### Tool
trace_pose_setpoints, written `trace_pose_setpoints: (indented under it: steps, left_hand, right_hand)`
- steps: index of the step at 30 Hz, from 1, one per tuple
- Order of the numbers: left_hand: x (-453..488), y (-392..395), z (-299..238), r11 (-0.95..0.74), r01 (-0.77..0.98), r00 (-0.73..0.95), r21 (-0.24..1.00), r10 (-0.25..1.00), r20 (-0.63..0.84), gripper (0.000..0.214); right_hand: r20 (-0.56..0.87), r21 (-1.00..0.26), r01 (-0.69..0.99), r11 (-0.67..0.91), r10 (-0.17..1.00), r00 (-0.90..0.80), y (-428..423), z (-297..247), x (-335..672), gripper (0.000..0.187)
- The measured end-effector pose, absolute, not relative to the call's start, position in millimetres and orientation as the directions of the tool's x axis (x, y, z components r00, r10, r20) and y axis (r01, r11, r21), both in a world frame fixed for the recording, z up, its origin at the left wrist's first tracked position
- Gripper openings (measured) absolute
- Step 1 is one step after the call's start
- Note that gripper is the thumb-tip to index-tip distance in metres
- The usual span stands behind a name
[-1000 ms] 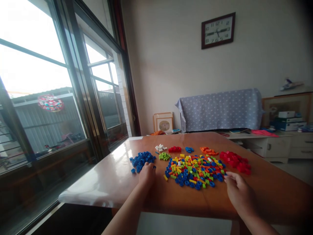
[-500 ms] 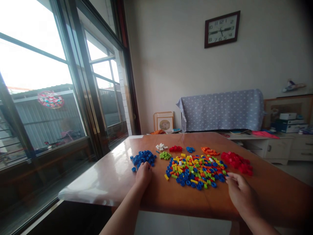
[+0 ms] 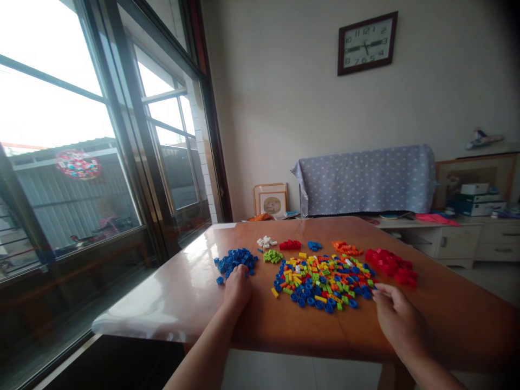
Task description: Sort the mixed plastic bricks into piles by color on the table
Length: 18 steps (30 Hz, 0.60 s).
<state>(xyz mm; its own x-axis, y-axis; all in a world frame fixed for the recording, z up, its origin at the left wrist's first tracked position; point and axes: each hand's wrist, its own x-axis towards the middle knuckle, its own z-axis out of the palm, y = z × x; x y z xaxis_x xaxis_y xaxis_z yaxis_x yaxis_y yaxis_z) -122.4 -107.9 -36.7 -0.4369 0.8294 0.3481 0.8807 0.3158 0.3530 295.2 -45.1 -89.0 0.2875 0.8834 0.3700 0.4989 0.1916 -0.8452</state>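
Observation:
My left hand (image 3: 237,287) rests at the near right edge of a pile of blue building blocks (image 3: 232,261). Its fingers are curled closed, and whatever they hold is hidden behind the knuckles. On the right, my right hand (image 3: 398,314) is in a pinch beside a big mixed heap of building blocks (image 3: 325,276) in yellow, orange, green, blue and white. A small blue building block (image 3: 374,287) shows at its fingertips. Blue ring-like pieces (image 3: 311,301) lie along the heap's near side.
Smaller sorted piles line the brown table (image 3: 260,330): white blocks (image 3: 267,242), green blocks (image 3: 272,256), red blocks (image 3: 290,245), blue blocks (image 3: 314,246) and orange blocks (image 3: 346,248). Larger red pieces (image 3: 392,265) lie at right. Behind stands a cabinet (image 3: 461,244); glass doors (image 3: 122,162) are at left.
The view has shifted slightly, so everything sits a little further left. Both hands stay in nearly the same places beside the piles, with fingers closed.

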Motion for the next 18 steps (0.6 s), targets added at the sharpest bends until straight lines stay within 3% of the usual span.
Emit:
trace_pose_setpoints:
  steps: [8,18]
  left_hand:
    - [-111.0,-113.2,-33.4,0.233,0.925,-0.327,0.299,0.889,0.32,0.031]
    - [-113.8,-109.7,-38.1,0.26,0.94,-0.326,0.22,0.873,0.362,0.038]
  right_hand:
    - [0.357,-0.851,0.489,0.191,0.894,0.272,-42.3,-93.4,296.6,0.043]
    - [0.343,-0.86,0.483,0.167,0.889,0.303,-43.3,-89.8,292.8,0.041]
